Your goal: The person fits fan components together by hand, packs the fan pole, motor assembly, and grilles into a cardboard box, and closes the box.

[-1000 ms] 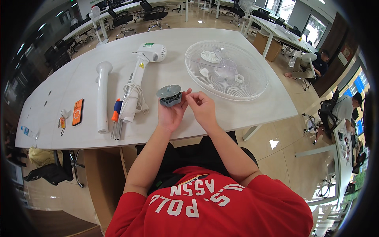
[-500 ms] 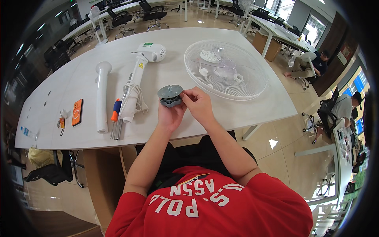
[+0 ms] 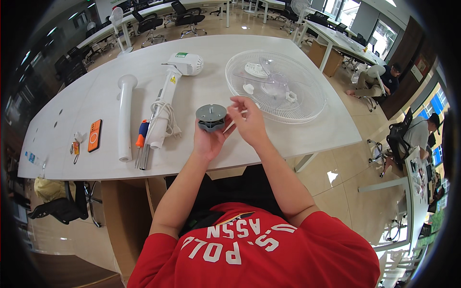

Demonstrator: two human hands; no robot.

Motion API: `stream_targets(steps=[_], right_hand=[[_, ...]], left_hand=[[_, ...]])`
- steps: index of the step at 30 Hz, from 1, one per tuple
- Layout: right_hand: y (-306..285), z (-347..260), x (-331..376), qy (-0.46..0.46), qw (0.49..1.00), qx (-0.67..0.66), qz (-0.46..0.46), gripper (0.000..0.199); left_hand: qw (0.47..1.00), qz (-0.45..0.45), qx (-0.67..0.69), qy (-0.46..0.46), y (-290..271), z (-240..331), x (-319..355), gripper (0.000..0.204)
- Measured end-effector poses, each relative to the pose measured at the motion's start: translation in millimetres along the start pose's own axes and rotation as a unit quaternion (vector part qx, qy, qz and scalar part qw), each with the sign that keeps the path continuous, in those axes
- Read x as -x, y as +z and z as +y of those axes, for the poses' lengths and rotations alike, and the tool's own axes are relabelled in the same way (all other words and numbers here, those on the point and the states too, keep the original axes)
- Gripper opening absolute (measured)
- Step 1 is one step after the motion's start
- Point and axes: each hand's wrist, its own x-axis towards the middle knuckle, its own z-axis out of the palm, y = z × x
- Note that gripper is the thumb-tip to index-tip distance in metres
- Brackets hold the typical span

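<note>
My left hand (image 3: 207, 143) holds up a grey round fan part (image 3: 210, 114), a flat disc with a short pin on top and a lobed, knob-like piece under it. Fingers of that hand wrap it from below and are partly hidden. Just right of the disc is my right hand (image 3: 250, 123), its fingers spread and lightly curled, with nothing visible in them. Left of my hands lies a white fan motor head on its pole (image 3: 168, 86), a white cord (image 3: 164, 115) bundled round it. Beyond my right hand rests a round white wire fan guard (image 3: 307, 113).
Inside the guard are a clear fan blade (image 3: 274, 86) and small white parts (image 3: 256, 70). A white tube (image 3: 125, 120), a screwdriver with blue and orange handle (image 3: 142, 133), metal rods (image 3: 143, 158) and an orange phone (image 3: 94, 136) lie leftward. People sit at the right.
My right hand has opened and drawn back slightly from the grey part's edge. The disc now sits a little further right, its top pin in plain sight.
</note>
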Motion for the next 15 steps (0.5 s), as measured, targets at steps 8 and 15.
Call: stream_targets(steps=[8, 15], right_hand=[[9.5, -20.4, 1.4, -0.093, 0.971, 0.197, -0.102, 0.079], [-36.4, -9.3, -19.3, 0.001, 0.992, 0.031, -0.120, 0.065]], left_hand=[[0.998, 0.037, -0.045, 0.009, -0.8, -0.5, 2.8, 0.055], [1.000, -0.014, 0.022, -0.016, -3.0, 4.3, -13.7, 0.051]])
